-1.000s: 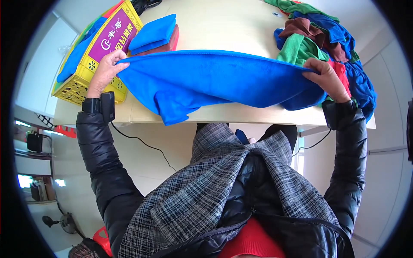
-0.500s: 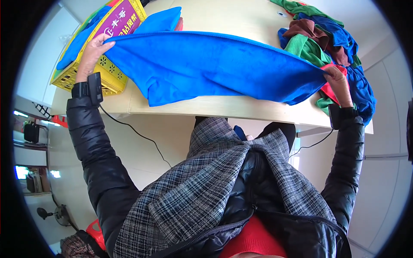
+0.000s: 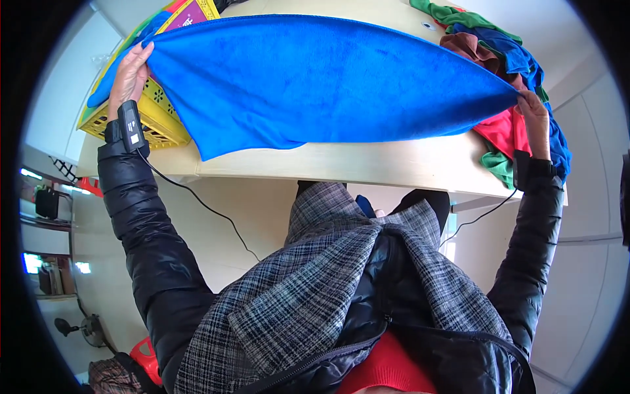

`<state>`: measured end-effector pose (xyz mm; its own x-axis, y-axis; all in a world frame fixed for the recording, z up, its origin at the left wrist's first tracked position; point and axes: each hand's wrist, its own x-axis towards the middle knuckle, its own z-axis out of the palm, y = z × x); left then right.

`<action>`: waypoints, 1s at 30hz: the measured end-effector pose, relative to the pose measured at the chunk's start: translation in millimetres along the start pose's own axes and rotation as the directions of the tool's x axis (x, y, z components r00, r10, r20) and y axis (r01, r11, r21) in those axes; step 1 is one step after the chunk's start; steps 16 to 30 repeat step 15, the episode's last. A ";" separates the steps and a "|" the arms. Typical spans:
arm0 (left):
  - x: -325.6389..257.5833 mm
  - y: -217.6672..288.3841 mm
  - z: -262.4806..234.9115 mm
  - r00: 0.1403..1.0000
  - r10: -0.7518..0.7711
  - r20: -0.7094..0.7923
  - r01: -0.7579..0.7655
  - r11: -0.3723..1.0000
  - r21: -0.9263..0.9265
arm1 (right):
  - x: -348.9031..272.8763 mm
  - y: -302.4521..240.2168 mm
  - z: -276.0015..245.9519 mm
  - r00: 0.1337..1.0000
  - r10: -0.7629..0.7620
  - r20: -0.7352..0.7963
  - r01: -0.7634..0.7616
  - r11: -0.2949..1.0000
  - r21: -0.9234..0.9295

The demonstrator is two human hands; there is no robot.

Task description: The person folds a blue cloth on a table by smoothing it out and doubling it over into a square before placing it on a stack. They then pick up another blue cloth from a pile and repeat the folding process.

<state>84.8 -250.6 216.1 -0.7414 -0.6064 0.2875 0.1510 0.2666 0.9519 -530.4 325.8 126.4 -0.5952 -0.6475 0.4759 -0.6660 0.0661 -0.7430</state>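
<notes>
A blue towel (image 3: 328, 85) with a soft, plush surface is stretched wide between my hands above the table. My left hand (image 3: 130, 73) pinches its left corner, in front of a yellow plastic crate (image 3: 164, 121). At the far right, my right hand (image 3: 535, 118) grips the opposite corner beside a heap of cloths. The towel's upper edge arches away from me, while its lower edge hangs loose near the table's front. Much of the tabletop behind the towel is hidden by it.
Green, brown, red and blue cloths lie in a heap (image 3: 505, 65) along the right side of the pale wooden table (image 3: 367, 161). More coloured cloths rest in the crate at the left. Thin black cables run from the devices on both my wrists. A fan (image 3: 93, 330) stands at lower left.
Both hands have spread farther apart and the towel is pulled tauter. Its upper edge has risen away from me, now covering the folded blue cloth beside the crate.
</notes>
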 end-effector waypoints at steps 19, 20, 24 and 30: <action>-5.9 3.3 -11.9 0.963 0.119 -0.242 -0.138 0.988 -0.063 | 6.6 -66.2 -8.2 0.981 0.159 -0.109 -0.109 0.925 0.363; -5.9 3.3 -11.9 0.963 0.119 -0.242 -0.138 0.988 -0.063 | 6.6 -66.2 -8.2 0.981 0.159 -0.109 -0.109 0.925 0.363; -5.9 3.3 -11.9 0.963 0.119 -0.242 -0.138 0.988 -0.063 | 6.6 -66.2 -8.2 0.981 0.159 -0.109 -0.109 0.925 0.363; -5.9 3.3 -11.9 0.963 0.119 -0.242 -0.138 0.988 -0.063 | 6.6 -66.2 -8.2 0.981 0.159 -0.109 -0.109 0.925 0.363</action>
